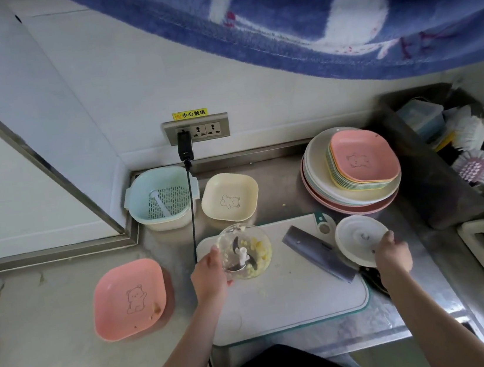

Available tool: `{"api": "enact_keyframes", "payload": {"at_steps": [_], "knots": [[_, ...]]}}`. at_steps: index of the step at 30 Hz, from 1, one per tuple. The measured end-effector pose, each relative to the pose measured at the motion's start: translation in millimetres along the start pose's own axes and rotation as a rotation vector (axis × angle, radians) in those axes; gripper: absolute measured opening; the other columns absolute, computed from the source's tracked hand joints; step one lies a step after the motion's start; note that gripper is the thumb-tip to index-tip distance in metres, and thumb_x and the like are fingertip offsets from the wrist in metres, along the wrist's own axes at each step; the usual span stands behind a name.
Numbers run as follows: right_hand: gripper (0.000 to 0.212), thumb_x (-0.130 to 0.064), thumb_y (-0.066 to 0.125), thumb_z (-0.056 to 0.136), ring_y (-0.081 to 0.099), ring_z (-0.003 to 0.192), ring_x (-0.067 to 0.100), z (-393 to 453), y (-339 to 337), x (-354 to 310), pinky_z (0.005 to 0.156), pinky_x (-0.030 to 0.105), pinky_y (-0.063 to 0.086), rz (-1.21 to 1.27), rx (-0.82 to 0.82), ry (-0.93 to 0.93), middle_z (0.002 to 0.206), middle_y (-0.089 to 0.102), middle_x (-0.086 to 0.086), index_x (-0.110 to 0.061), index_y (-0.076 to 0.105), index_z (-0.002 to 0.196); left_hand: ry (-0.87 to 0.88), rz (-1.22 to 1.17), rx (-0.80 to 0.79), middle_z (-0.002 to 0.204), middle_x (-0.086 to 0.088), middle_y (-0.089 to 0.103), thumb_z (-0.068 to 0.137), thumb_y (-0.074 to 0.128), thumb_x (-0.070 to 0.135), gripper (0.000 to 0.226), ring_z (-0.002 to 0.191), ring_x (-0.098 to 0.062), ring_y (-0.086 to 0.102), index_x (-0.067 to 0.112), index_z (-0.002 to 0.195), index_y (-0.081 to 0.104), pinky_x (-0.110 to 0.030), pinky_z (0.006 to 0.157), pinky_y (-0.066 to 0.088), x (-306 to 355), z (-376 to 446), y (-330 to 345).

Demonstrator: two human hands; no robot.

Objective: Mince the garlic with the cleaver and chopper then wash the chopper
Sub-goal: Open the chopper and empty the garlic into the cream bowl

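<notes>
Stainless steel runs under everything on this table [262,162], with a white tiled wall and a wall socket [196,128] behind it.

Our left hand [208,275] has its fingers [214,253] curled round the side of the clear round plastic chopper bowl [245,250], which stands at the back left of the white rectangular cutting board [296,299]. Our right hand [393,254] pinches the near edge of the white round chopper lid [360,237], which is off the bowl and sits just past the board's right edge (whether it rests flat or is lifted a little, we cannot tell).

Inside the bowl the white spindle with its dark blades [241,257] stands bare, and pale yellow garlic [259,252] lies in small pieces around it, mostly on the right side. The broad steel cleaver [317,253] lies flat on the board between bowl and lid, untouched.

We judge the cleaver work finished and the chopping either done or nearly so, since the garlic looks broken down. Emptying the bowl is not yet done: the cream square dish [230,197] behind it is bare, and the pink square dish [130,299] to the left holds only a few scraps. Washing the chopper remains entirely.
</notes>
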State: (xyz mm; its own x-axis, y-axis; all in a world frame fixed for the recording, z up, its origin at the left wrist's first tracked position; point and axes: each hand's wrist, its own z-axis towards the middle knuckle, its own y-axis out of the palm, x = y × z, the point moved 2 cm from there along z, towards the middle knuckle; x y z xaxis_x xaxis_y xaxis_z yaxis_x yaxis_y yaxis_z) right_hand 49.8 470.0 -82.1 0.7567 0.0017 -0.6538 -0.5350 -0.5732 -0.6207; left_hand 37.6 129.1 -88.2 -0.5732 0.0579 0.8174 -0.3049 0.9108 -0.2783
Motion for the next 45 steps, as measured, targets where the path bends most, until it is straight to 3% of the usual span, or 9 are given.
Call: {"api": "enact_keyframes", "payload": {"at_steps": [4, 9, 15, 19, 26, 31, 34, 39, 45], "knots": [[0.046, -0.030, 0.034, 0.100, 0.029, 0.130, 0.041, -16, 6, -11, 0.105, 0.053, 0.027, -0.146, 0.127, -0.224, 0.148, 0.032, 0.019, -0.007, 0.038, 0.140, 0.088, 0.254, 0.057, 0.108, -0.017, 0.067, 0.101, 0.036, 0.037, 0.041, 0.097, -0.037, 0.062, 0.011, 0.109, 0.065, -0.039, 0.084, 0.052, -1, 8, -8], [0.031, -0.013, 0.049, 0.091, 0.038, 0.122, 0.041, -58, 32, -28, 0.101, 0.052, 0.026, -0.302, 0.121, -0.671, 0.133, 0.048, 0.019, -0.008, 0.050, 0.122, 0.371, 0.563, 0.119, 0.095, -0.011, 0.069, 0.102, 0.031, 0.029, 0.038, 0.094, -0.033, 0.064, 0.010, 0.103, 0.063, -0.041, 0.077, 0.050, 12, 2, -17], [0.033, -0.006, 0.048, 0.090, 0.050, 0.112, 0.028, -99, 89, -48, 0.091, 0.046, 0.046, -0.324, -0.381, -0.961, 0.124, 0.055, 0.008, -0.017, 0.051, 0.120, 0.531, 0.647, 0.112, 0.079, 0.002, 0.064, 0.096, 0.046, 0.022, 0.016, 0.077, -0.021, 0.064, 0.016, 0.095, 0.061, -0.037, 0.064, 0.051, 29, 18, -36], [0.048, -0.006, 0.038, 0.093, 0.050, 0.119, 0.025, -118, 127, -60, 0.098, 0.042, 0.045, -0.568, -0.667, -1.004, 0.140, 0.045, 0.006, -0.027, 0.041, 0.135, 0.525, 0.711, -0.031, 0.104, 0.001, 0.069, 0.095, 0.050, 0.020, 0.026, 0.093, -0.017, 0.065, 0.018, 0.119, 0.060, -0.036, 0.080, 0.053, 31, 24, -40], [0.078, 0.014, 0.032, 0.086, 0.047, 0.125, 0.026, -117, 168, -85, 0.098, 0.034, 0.045, -0.920, -0.793, -1.054, 0.152, 0.030, 0.003, -0.032, 0.024, 0.148, 0.510, 0.638, -0.053, 0.103, -0.005, 0.068, 0.094, 0.050, 0.017, 0.028, 0.093, -0.020, 0.063, 0.013, 0.120, 0.059, -0.034, 0.079, 0.050, 17, 19, -52], [0.051, 0.008, 0.039, 0.089, 0.049, 0.120, 0.023, -99, 178, -89, 0.098, 0.027, 0.040, -0.951, -0.699, -1.069, 0.137, 0.048, 0.005, -0.021, 0.055, 0.127, 0.506, 0.658, -0.070, 0.098, -0.002, 0.067, 0.093, 0.054, 0.022, 0.025, 0.088, -0.018, 0.063, 0.014, 0.117, 0.060, -0.032, 0.078, 0.050, 17, 18, -55], [0.037, 0.003, 0.041, 0.088, 0.055, 0.097, 0.024, -88, 167, -90, 0.078, 0.024, 0.043, -0.940, -0.575, -1.009, 0.120, 0.057, 0.008, -0.019, 0.062, 0.111, 0.571, 0.642, 0.061, 0.082, -0.001, 0.066, 0.093, 0.054, 0.023, 0.013, 0.074, -0.017, 0.061, 0.014, 0.099, 0.062, -0.029, 0.063, 0.045, 33, 21, -63], [0.021, -0.013, 0.060, 0.088, 0.059, 0.101, 0.019, -85, 153, -90, 0.082, 0.027, 0.049, -0.951, -0.611, -1.057, 0.117, 0.061, 0.000, -0.022, 0.064, 0.106, 0.524, 0.463, 0.324, 0.078, -0.002, 0.063, 0.095, 0.051, 0.019, 0.012, 0.068, -0.018, 0.056, 0.011, 0.093, 0.060, -0.028, 0.058, 0.038, 76, 53, -85], [0.015, -0.024, 0.067, 0.086, 0.062, 0.095, 0.018, -93, 137, -87, 0.072, 0.025, 0.043, -0.793, -0.560, -1.063, 0.106, 0.068, -0.001, -0.018, 0.072, 0.098, 0.482, 0.853, 0.074, 0.106, -0.009, 0.067, 0.095, 0.047, 0.016, 0.026, 0.099, -0.029, 0.062, 0.012, 0.107, 0.070, -0.035, 0.082, 0.047, 95, 127, -81]]}}
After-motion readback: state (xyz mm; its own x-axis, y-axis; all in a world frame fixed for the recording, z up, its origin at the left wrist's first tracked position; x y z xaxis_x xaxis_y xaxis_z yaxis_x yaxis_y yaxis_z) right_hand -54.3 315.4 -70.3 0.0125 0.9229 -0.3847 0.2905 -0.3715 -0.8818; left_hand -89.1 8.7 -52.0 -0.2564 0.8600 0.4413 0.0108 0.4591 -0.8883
